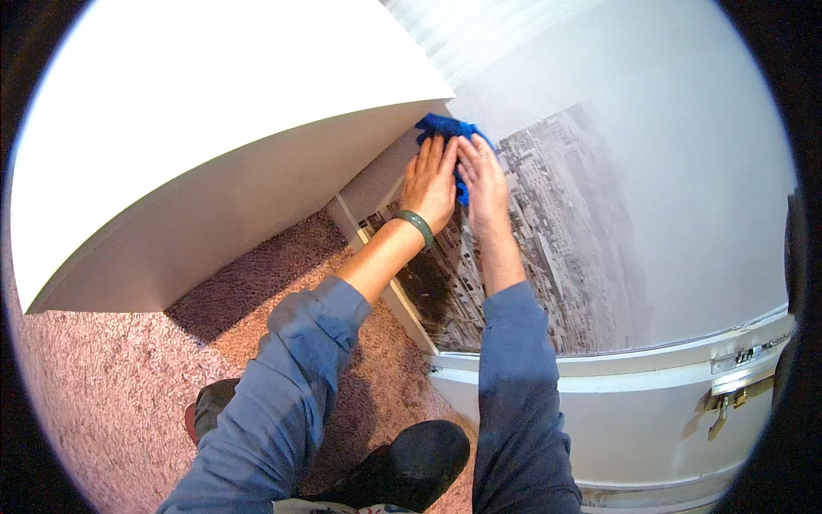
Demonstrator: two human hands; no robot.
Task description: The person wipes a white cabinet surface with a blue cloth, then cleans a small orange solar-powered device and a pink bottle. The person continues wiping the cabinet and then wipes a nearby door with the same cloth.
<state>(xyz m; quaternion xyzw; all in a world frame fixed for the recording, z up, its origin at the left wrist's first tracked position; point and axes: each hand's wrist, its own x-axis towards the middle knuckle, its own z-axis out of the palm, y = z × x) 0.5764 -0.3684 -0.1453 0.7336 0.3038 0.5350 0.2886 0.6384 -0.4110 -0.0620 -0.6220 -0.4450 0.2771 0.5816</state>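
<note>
A crumpled blue cloth (pixel 445 123) is at the wall, close to the corner of a white furniture panel. My left hand (pixel 431 183), with a green bangle (pixel 416 226) at its wrist, has its fingers extended over the cloth's lower edge. Beside it, my right hand (pixel 486 186) holds the cloth from the other side, its fingertips near those of the left. Part of the cloth shows between the two palms; the rest is hidden beneath them. Behind the hands, a grey cityscape picture (pixel 546 244) covers the lower part of the pale wall (pixel 693 193).
The white furniture top (pixel 212 83) overhangs from the upper left, with its shaded side (pixel 244 218) below. Pinkish carpet (pixel 128 372) lies under my feet. At right stands a white door or window frame (pixel 616 382) with a metal lever handle (pixel 720 414) sticking out.
</note>
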